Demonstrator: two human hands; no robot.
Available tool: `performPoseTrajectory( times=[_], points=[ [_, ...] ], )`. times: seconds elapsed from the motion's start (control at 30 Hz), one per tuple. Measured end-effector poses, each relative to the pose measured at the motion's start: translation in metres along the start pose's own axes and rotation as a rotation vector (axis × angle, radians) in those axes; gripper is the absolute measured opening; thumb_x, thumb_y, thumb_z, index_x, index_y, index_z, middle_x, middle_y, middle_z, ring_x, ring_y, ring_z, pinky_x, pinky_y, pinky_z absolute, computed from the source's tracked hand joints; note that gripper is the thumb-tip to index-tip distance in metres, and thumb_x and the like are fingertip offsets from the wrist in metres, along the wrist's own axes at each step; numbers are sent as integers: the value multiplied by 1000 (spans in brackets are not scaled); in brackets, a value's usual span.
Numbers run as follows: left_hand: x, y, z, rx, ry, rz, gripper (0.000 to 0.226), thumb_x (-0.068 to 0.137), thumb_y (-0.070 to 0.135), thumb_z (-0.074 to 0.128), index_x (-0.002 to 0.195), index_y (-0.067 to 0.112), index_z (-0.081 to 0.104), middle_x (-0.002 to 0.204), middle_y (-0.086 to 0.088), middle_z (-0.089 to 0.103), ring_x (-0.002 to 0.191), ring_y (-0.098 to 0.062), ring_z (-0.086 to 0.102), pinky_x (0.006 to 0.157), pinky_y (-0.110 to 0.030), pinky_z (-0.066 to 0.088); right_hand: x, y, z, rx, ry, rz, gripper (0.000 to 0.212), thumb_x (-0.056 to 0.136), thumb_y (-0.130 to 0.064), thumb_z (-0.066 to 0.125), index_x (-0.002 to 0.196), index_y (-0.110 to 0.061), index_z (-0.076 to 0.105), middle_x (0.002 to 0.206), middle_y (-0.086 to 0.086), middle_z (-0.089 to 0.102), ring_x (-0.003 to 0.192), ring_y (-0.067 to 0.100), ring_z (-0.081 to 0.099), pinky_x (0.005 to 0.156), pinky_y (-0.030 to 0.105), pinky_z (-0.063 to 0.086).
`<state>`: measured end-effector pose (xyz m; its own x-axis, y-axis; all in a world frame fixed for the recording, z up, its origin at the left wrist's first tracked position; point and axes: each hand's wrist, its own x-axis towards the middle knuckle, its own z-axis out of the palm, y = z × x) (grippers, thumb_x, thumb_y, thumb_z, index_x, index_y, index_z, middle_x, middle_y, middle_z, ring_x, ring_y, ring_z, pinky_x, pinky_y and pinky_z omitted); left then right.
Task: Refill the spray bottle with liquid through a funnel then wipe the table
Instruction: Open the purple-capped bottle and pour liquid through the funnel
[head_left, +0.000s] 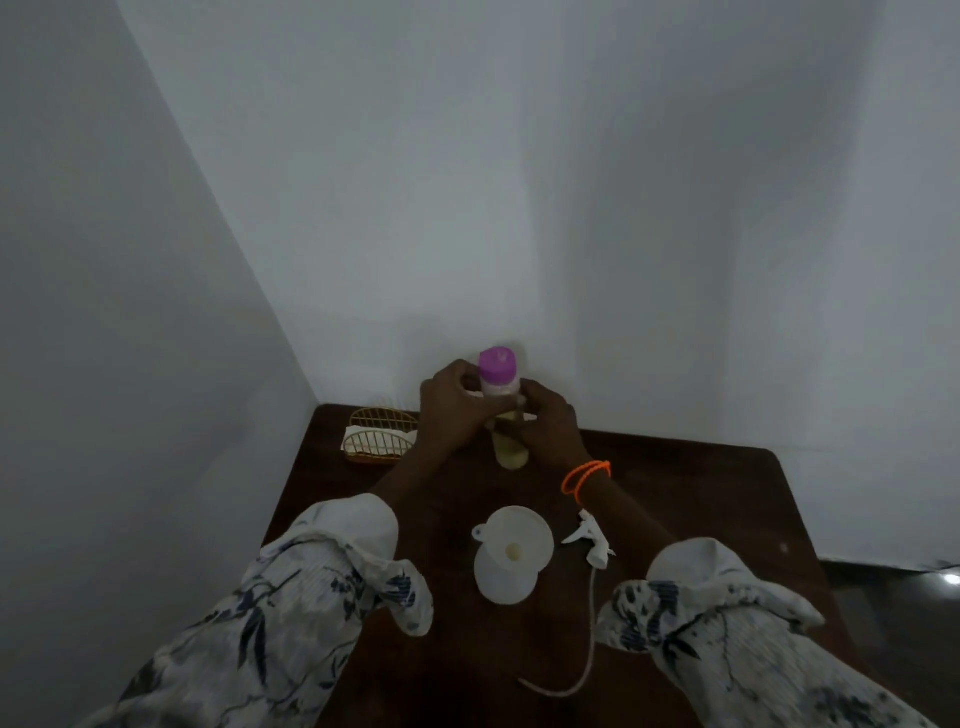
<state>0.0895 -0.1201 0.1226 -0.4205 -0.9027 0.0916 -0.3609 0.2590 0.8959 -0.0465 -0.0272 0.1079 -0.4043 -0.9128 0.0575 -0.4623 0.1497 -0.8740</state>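
Near on the counter (701, 493), funnel (513, 543) sits in the spray bottle (501, 584), while far behind it left hand (454, 410) and right hand (548, 423) grip the upright, purple-capped refill bottle (501, 405).

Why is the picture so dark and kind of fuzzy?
Head view: the room light is dim, so the brown table looks nearly black; the purple-capped bottle and both hands are soft and blurry; the wide lens bends the walls; a small bright glare spot shows at the right edge.
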Motion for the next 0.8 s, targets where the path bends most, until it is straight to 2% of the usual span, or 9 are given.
performPoseTrajectory(
  times=[0.07, 0.13, 0.2, 0.3, 0.37, 0.43, 0.57, 0.67, 0.8],
  points=[
    [-6, 17, -7, -49, -7, 9, 64, 55, 56, 94, 102, 17, 72, 94, 9, 75, 85, -2, 70, 74, -21, 57, -4, -16, -13, -2, 1, -27, 52, 72, -25, 89, 119, -16, 69, 110, -5, 74, 97, 1, 67, 82, 9, 50],
    [-10, 37, -18, -113, -60, 0, 66, 55, 55, 94, 105, 18, 72, 96, 7, 75, 87, -5, 72, 73, -25, 61, -10, -32, -30, 2, -11, -51, 48, 73, -24, 89, 116, -16, 70, 109, -5, 75, 98, 2, 69, 84, 19, 55],
    [-12, 55, -31, -219, -138, -33, 67, 61, 49, 94, 114, 17, 68, 108, 1, 74, 94, -12, 73, 74, -34, 64, -17, -45, -47, 38, -34, -53, 45, 73, -23, 89, 113, -17, 71, 106, -5, 76, 99, 5, 71, 88, 29, 58],
    [-18, 81, -52, -339, -213, -5, 87, 68, 57, 86, 140, 21, 52, 138, 2, 61, 114, -14, 66, 87, -39, 62, -31, -66, -71, 73, -64, -60, 47, 73, -25, 89, 115, -17, 71, 107, -4, 77, 103, 9, 71, 94, 37, 58],
    [-21, 95, -62, -397, -275, 58, 89, 74, 53, 84, 148, 22, 44, 147, 5, 54, 125, -12, 60, 99, -37, 55, -39, -76, -83, 120, -100, -55, 47, 74, -21, 88, 118, -16, 71, 109, -2, 77, 105, 13, 71, 96, 42, 57],
    [-27, 111, -73, -477, -389, 99, 80, 82, 37, 83, 149, 19, 44, 148, 2, 54, 130, -14, 58, 106, -39, 51, -51, -94, -91, 170, -140, -46, 46, 75, -15, 87, 118, -13, 71, 110, 2, 76, 106, 18, 72, 95, 43, 57],
    [-41, 136, -85, -506, -590, 171, 60, 86, 22, 80, 141, 17, 56, 140, -5, 62, 127, -22, 61, 104, -43, 52, -72, -120, -99, 216, -247, -43, 39, 79, -5, 82, 117, -7, 70, 110, 9, 76, 105, 23, 73, 91, 37, 59],
    [-56, 145, -86, -525, -558, 194, 55, 84, 19, 77, 135, 16, 60, 133, -6, 66, 120, -23, 66, 100, -40, 54, -86, -126, -100, 218, -234, -58, 35, 81, -5, 80, 114, -7, 70, 108, 10, 76, 104, 24, 73, 89, 34, 59],
    [-70, 145, -79, -460, -484, 209, 49, 85, 11, 79, 131, 18, 64, 126, -3, 71, 115, -21, 69, 99, -43, 56, -103, -123, -97, 213, -190, -55, 37, 81, -6, 80, 116, -7, 70, 109, 9, 76, 105, 23, 72, 92, 39, 59]
  ],
)
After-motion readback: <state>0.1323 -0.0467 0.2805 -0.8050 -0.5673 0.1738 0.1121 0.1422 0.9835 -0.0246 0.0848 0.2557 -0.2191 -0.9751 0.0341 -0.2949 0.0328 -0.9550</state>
